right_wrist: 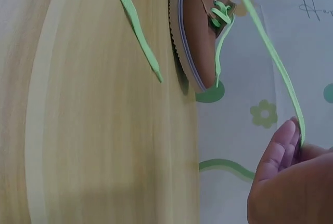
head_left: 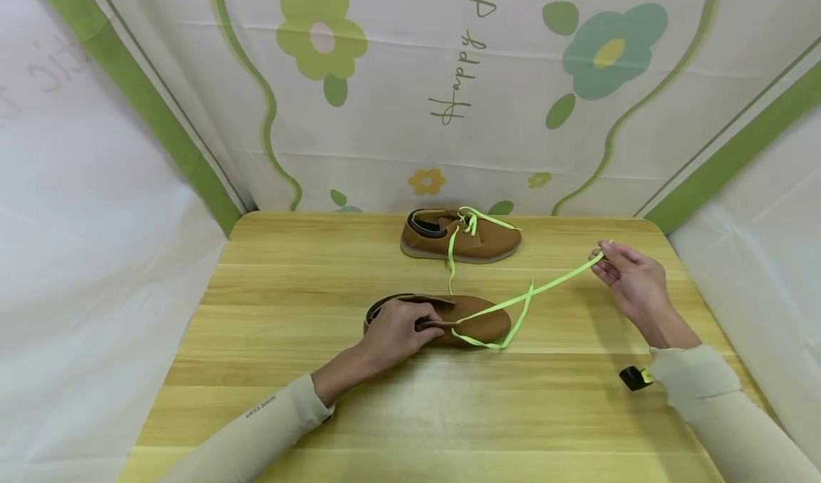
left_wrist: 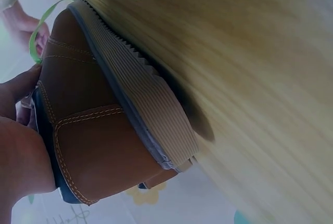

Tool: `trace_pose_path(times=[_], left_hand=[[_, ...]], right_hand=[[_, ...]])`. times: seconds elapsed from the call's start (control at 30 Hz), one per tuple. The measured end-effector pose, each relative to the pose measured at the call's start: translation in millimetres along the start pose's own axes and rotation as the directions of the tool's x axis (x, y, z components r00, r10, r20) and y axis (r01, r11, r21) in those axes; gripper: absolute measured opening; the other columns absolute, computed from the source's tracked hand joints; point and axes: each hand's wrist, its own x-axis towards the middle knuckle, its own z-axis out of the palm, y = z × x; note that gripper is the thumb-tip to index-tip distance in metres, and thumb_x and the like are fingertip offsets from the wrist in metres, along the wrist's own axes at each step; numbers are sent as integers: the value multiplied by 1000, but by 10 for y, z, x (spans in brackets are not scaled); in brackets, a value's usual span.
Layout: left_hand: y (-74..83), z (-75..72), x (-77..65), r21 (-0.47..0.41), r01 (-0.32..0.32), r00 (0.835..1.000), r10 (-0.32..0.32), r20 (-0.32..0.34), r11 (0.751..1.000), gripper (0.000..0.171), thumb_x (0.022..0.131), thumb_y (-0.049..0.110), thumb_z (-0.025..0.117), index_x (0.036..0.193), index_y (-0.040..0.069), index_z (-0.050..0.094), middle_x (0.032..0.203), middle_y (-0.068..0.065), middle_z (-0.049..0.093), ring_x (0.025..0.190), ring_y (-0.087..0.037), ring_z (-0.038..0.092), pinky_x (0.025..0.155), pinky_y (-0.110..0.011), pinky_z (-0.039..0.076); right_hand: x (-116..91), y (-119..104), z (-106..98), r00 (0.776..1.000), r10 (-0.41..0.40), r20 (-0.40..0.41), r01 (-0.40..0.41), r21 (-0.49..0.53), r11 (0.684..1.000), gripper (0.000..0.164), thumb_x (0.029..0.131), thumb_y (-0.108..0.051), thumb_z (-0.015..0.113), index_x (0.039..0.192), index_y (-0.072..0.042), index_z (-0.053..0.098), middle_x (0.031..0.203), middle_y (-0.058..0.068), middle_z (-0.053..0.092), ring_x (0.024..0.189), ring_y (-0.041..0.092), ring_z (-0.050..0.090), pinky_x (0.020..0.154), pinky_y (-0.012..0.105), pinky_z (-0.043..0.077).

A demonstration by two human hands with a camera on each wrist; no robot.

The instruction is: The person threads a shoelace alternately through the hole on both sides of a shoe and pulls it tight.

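A brown shoe (head_left: pixel 485 328) with tan stitching and a ribbed sole lies at the front, its toe to the right. My left hand (head_left: pixel 396 332) pinches the edge of its near lace flap between thumb and fingers. A neon green shoelace (head_left: pixel 558 281) runs from that flap, and my right hand (head_left: pixel 636 285) pinches one end, holding it raised and taut to the right. The lace's other end lies loose over the toe and table. In the left wrist view the shoe's side (left_wrist: pixel 93 151) hides part of the left fingers.
A matching brown shoe (head_left: pixel 497 242) with a green lace through its eyelets stands at the table's back edge. A small black object (head_left: pixel 633 378) with a yellow-green part appears beside the right sleeve. The wooden table (head_left: pixel 269 326) meets printed fabric walls (head_left: pixel 385 134).
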Motion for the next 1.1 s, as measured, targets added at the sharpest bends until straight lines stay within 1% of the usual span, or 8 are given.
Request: trace_pose_path(times=[0.1, 0.3, 0.47, 0.57, 0.7, 0.83, 1.0, 1.1], left_hand=[[-2, 4, 1, -10, -8, 1000, 8, -24, 1000, 10, 87, 19, 89, 91, 17, 80, 86, 7, 77, 71, 0, 62, 65, -19, 49], [-6, 1, 15, -100, -50, 988, 35, -149, 994, 8, 93, 15, 84, 99, 10, 80, 96, 1, 79, 81, -5, 70, 73, -22, 58], [-15, -63, 103, -70, -92, 973, 75, -219, 993, 13, 93, 2, 80, 106, 4, 80, 106, -4, 79, 101, -16, 74, 89, -31, 60], [-21, -117, 175, -1, -69, 981, 68, -181, 998, 20, 90, 0, 83, 109, 5, 80, 112, -5, 77, 108, -21, 72, 94, -36, 59], [-35, -158, 266, 88, 22, 999, -19, -39, 996, 25, 89, 8, 86, 114, 7, 80, 118, -5, 77, 113, -24, 70, 97, -40, 57], [-57, -134, 333, 129, 123, 988, -134, 76, 984, 25, 93, 18, 84, 115, 9, 80, 117, -4, 77, 111, -24, 72, 93, -42, 59], [-92, -66, 361, 126, 182, 976, -195, 96, 975, 16, 96, 21, 82, 109, 12, 82, 109, -1, 78, 102, -20, 75, 88, -39, 60], [-107, -43, 372, 109, 190, 978, -197, 61, 976, 8, 97, 19, 80, 103, 15, 83, 103, 1, 79, 97, -16, 75, 85, -37, 61]], right_hand=[[-26, 2, 69, 998, -29, 54, 34, -77, 996, 15, 102, -4, 67, 113, -1, 78, 99, 8, 79, 85, 16, 75, 76, 27, 62], [-115, 15, 282, 984, -55, 170, 99, -259, 961, 19, 102, -6, 69, 118, 1, 77, 112, 2, 78, 91, 14, 76, 80, 26, 62], [-180, 54, 491, 966, -45, 256, 159, -445, 881, 21, 103, -8, 69, 121, 2, 75, 116, -2, 77, 93, 11, 76, 83, 26, 61], [-228, 87, 599, 957, -38, 288, 193, -531, 825, 23, 102, -8, 70, 121, 5, 74, 113, -2, 79, 92, 11, 77, 84, 26, 61], [-292, 134, 724, 956, -31, 293, 217, -630, 746, 25, 101, -8, 72, 119, 9, 74, 104, 1, 81, 90, 12, 78, 80, 26, 62], [-353, 194, 824, 957, -1, 289, 224, -739, 635, 26, 102, -14, 73, 115, 7, 74, 99, 4, 82, 86, 15, 79, 78, 28, 62], [-400, 305, 907, 945, 32, 325, 263, -816, 515, 23, 101, -15, 74, 111, 6, 76, 97, 11, 81, 80, 18, 78, 74, 28, 61], [-411, 370, 951, 936, 42, 350, 290, -832, 472, 20, 100, -14, 75, 108, 5, 77, 95, 15, 80, 80, 22, 78, 71, 30, 61]])
